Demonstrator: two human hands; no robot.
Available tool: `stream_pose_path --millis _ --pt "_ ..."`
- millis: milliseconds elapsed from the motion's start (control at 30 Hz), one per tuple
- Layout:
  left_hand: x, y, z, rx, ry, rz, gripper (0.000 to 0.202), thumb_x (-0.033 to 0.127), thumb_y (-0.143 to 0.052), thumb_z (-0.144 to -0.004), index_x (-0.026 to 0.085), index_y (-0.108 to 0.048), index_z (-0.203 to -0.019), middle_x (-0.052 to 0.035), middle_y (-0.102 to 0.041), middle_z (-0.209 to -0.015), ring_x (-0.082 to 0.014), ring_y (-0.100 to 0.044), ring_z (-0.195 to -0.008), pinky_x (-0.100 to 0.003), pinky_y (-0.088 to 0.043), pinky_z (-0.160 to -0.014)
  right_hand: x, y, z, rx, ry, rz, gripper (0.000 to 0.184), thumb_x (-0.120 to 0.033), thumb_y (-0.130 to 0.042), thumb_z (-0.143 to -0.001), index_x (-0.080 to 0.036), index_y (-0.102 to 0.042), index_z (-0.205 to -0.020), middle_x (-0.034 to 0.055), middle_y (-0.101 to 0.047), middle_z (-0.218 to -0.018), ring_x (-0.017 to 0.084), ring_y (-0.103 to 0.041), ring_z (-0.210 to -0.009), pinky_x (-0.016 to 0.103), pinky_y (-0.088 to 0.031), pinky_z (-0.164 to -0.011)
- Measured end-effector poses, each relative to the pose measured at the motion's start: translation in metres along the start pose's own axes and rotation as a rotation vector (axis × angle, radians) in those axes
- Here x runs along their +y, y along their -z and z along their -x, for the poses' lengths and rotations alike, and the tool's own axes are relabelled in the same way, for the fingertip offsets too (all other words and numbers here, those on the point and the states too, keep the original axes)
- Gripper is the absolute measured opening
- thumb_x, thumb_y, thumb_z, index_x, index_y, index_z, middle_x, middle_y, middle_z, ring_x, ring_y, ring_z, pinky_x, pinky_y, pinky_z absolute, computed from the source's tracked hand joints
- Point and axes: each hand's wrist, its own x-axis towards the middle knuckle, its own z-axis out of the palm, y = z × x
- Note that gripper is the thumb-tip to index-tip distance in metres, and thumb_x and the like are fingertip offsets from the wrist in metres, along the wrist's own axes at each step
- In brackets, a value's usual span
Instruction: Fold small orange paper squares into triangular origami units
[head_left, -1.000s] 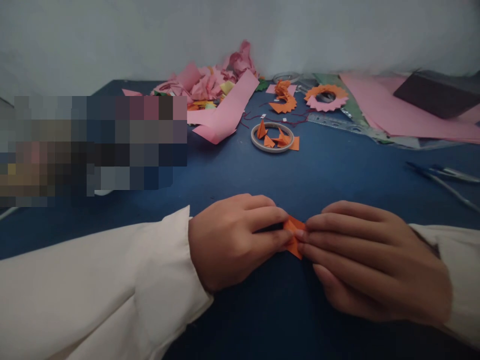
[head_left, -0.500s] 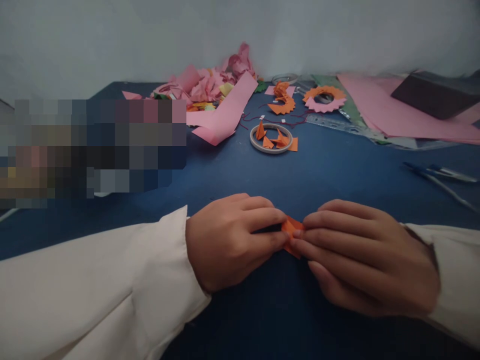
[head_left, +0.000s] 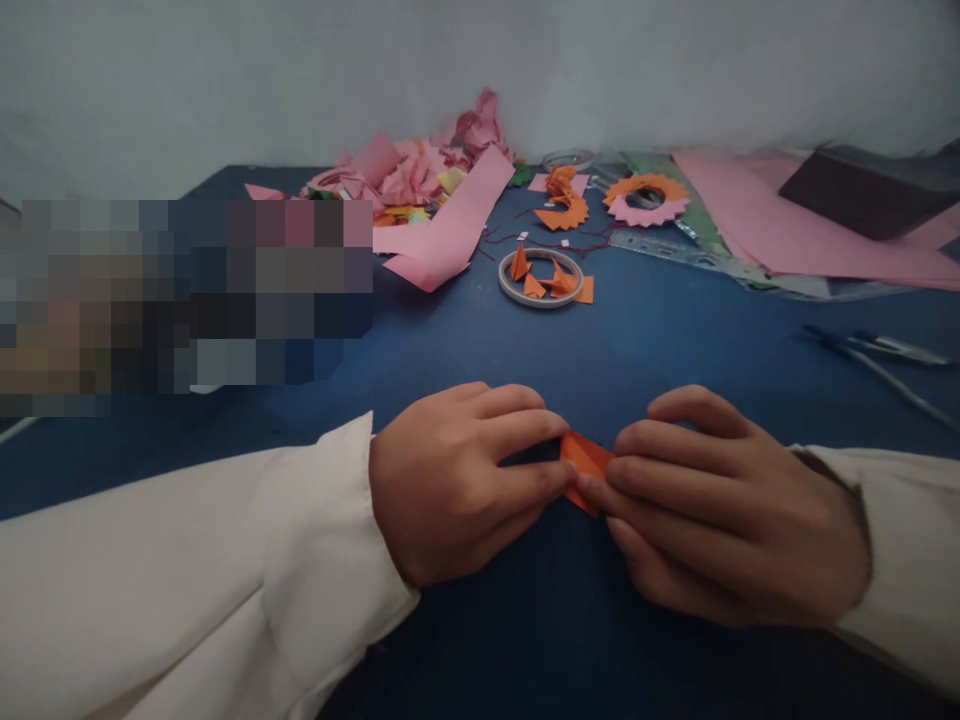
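Observation:
A small folded orange paper piece (head_left: 586, 462) lies on the dark blue table (head_left: 675, 340) between my two hands. My left hand (head_left: 457, 480) has its fingers curled and pinches the piece's left side. My right hand (head_left: 720, 510) presses its fingertips together on the right side, with the index finger raised a little. Most of the paper is hidden under the fingers. Both arms wear white sleeves.
A tape ring (head_left: 541, 277) holding small orange folded pieces sits beyond my hands. Behind it lie a pink paper scrap pile (head_left: 427, 190), orange toothed paper rings (head_left: 646, 196), pink sheets (head_left: 787, 230), a dark box (head_left: 870, 190) and pens (head_left: 877, 350) at the right.
My right hand has slid slightly left and lifted its index finger, showing more of the orange paper. My left hand has hardly moved.

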Motion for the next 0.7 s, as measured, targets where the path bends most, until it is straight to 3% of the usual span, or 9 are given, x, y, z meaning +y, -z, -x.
stream_pose_path --millis 300,700 --pt "0.0037 0.003 0.0001 -0.03 -0.046 -0.106 0.019 0.018 -0.048 -0.089 0.015 -0.065 -0.099 -0.0009 -0.069 -0.105 -0.0213 -0.059 -0.099 -0.035 -0.049 -0.071 0.0004 -0.0007 0.001 0.002 0.003 -0.002 0.017 -0.013 -0.053 -0.079 -0.016 -0.057 -0.062 0.0019 -0.063 -0.063 0.015 -0.055 -0.065 0.035 -0.043 -0.066" --pt "0.0062 0.0041 0.0013 -0.026 0.017 -0.153 0.022 0.021 -0.047 -0.09 0.018 -0.065 -0.103 0.007 -0.068 -0.109 -0.0182 -0.061 -0.099 -0.034 -0.044 -0.068 0.001 -0.0025 0.0013 0.021 0.006 -0.014 0.016 -0.013 -0.054 -0.079 -0.015 -0.058 -0.063 0.0017 -0.06 -0.062 0.015 -0.054 -0.064 0.035 -0.045 -0.064"
